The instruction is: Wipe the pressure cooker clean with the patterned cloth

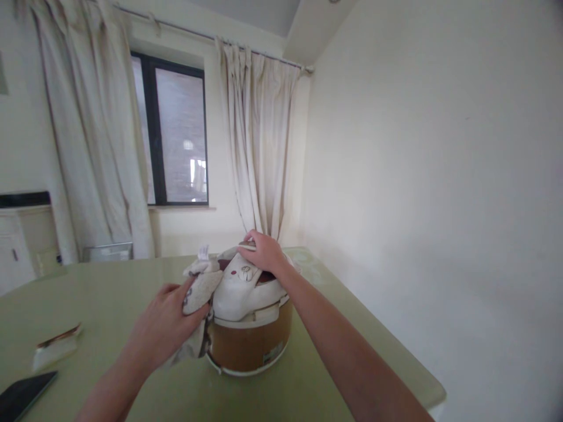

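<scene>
A rice cooker (pixel 248 346) with a brown body and a white lid stands upright on the green table, in front of me. My left hand (pixel 169 319) has its fingers wrapped round a pale patterned cloth (pixel 202 290), which touches the cooker's left side and hangs down beside it. At the top of the cooker, my right hand (pixel 266 253) grips the far part of the lid, its fingers curled over what looks like the handle. The palm and part of the lid's top are hidden by that hand.
On the green table (pixel 360 363), a dark flat phone-like object (pixel 26 395) and a small white and brown item (pixel 57 346) lie at the left. A bare wall (pixel 431 176) runs along the table's right side. Curtains (pixel 264 135) and a window (pixel 182 129) are behind.
</scene>
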Motion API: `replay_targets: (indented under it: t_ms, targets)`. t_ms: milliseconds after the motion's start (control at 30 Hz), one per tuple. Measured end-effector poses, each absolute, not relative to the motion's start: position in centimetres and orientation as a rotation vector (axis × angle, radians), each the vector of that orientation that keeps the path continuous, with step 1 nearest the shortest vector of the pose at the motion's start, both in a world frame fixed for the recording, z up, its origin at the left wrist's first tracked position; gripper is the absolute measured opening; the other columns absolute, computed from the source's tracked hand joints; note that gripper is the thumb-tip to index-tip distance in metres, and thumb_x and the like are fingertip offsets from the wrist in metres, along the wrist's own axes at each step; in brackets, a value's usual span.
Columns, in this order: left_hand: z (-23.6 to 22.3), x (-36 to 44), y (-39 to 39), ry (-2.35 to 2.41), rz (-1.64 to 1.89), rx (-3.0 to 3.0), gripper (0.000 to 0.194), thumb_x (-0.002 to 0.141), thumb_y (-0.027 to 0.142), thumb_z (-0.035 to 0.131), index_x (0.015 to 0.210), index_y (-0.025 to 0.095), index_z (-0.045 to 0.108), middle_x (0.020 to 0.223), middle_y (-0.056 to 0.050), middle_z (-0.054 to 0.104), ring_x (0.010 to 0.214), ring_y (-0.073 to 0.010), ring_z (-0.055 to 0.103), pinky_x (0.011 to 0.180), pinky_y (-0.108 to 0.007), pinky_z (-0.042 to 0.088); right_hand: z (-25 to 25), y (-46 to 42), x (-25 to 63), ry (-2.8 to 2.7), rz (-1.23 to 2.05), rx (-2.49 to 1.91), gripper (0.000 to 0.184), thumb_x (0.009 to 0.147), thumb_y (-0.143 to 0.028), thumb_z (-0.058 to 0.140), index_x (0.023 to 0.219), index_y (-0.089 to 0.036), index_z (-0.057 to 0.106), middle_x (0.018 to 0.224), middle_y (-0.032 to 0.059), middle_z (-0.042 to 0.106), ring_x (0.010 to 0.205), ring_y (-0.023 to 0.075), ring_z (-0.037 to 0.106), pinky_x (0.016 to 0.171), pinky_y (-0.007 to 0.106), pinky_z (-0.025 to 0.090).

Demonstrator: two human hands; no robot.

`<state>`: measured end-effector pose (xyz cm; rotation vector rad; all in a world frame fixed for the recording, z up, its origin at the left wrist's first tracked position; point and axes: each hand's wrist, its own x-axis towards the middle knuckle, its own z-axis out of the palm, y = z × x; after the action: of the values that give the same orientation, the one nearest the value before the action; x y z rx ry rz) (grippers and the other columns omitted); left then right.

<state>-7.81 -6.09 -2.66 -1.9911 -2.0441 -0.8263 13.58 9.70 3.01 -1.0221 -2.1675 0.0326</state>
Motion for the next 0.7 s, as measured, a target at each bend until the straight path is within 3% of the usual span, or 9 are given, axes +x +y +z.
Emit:
replay_targets:
  t_ms: [100, 267, 367, 467, 600, 633, 700]
  targets:
    - [-2.7, -8.0, -6.3, -2.003, -0.831, -2.009, 0.058, 0.089, 0.051, 0.05, 0.131, 0.016, 0.068, 0.107, -0.015, 0.077, 0.117, -0.0368, 0.065, 0.102, -0.047, 0.051, 3.0, 9.7, 13.5, -2.172, 0.022, -1.028, 0.034, 0.093, -0.054, 0.069, 0.114, -0.027, 0.066, 0.105, 0.0039, 0.076, 0.094, 0.023, 0.068, 0.081, 0.031, 0.045]
    - [-2.9, -7.0, -7.5, -2.11, -1.051, -1.976, 0.055, 0.086, 0.053, 0.054, 0.126, 0.019, 0.07, 0.1, -0.012, 0.077, 0.096, -0.0325, 0.073, 0.088, -0.042, 0.056, 2.9, 10.0, 13.6, -2.195, 0.039, -1.038, 0.036, 0.095, -0.058, 0.065, 0.116, -0.029, 0.064, 0.109, 0.0033, 0.076, 0.098, 0.0245, 0.069, 0.081, 0.032, 0.044]
    - [-6.5, -3.8, -8.9, -2.181, -1.481, -1.797, 0.051, 0.089, 0.059, 0.056, 0.122, 0.022, 0.069, 0.1, -0.009, 0.078, 0.092, -0.0308, 0.075, 0.078, -0.038, 0.058, 3.1, 9.9, 13.6, -2.198, 0.094, -1.069, 0.038, 0.094, -0.062, 0.064, 0.115, -0.029, 0.063, 0.112, 0.0028, 0.076, 0.101, 0.025, 0.068, 0.082, 0.033, 0.044]
    - [-12.8, 1.1, -9.7, -2.038, -1.823, -1.5, 0.055, 0.091, 0.061, 0.059, 0.129, 0.021, 0.061, 0.105, -0.011, 0.077, 0.092, -0.0305, 0.075, 0.075, -0.04, 0.06, 3.3, 9.6, 13.6, -2.196, 0.118, -1.095, 0.038, 0.095, -0.062, 0.063, 0.114, -0.029, 0.063, 0.117, 0.0032, 0.075, 0.104, 0.0256, 0.068, 0.083, 0.033, 0.044]
    - [-21.0, 7.3, -8.8, -1.682, -1.371, -1.544, 0.036, 0.09, 0.041, 0.063, 0.114, 0.017, 0.069, 0.12, -0.024, 0.074, 0.125, -0.044, 0.063, 0.099, -0.062, 0.053, 3.7, 9.0, 13.5, -2.201, 0.141, -1.155, 0.038, 0.095, -0.062, 0.062, 0.115, -0.03, 0.063, 0.121, 0.0036, 0.074, 0.108, 0.0269, 0.067, 0.085, 0.035, 0.045]
    - [-22.2, 8.5, -8.1, -1.601, -1.234, -1.618, 0.031, 0.088, 0.038, 0.065, 0.113, 0.02, 0.072, 0.127, -0.022, 0.073, 0.129, -0.0435, 0.061, 0.103, -0.064, 0.05, 3.8, 8.8, 13.5, -2.199, 0.145, -1.17, 0.039, 0.095, -0.062, 0.062, 0.116, -0.03, 0.063, 0.122, 0.0037, 0.074, 0.109, 0.0272, 0.067, 0.086, 0.035, 0.045]
    - [-23.1, 10.3, -6.5, -1.336, -0.959, -1.818, 0.028, 0.09, 0.029, 0.064, 0.115, 0.026, 0.075, 0.134, -0.013, 0.073, 0.132, -0.0348, 0.061, 0.107, -0.056, 0.05, 3.9, 8.5, 13.5, -2.193, 0.144, -1.186, 0.039, 0.096, -0.063, 0.061, 0.117, -0.03, 0.063, 0.124, 0.0043, 0.074, 0.11, 0.0277, 0.067, 0.087, 0.036, 0.045]
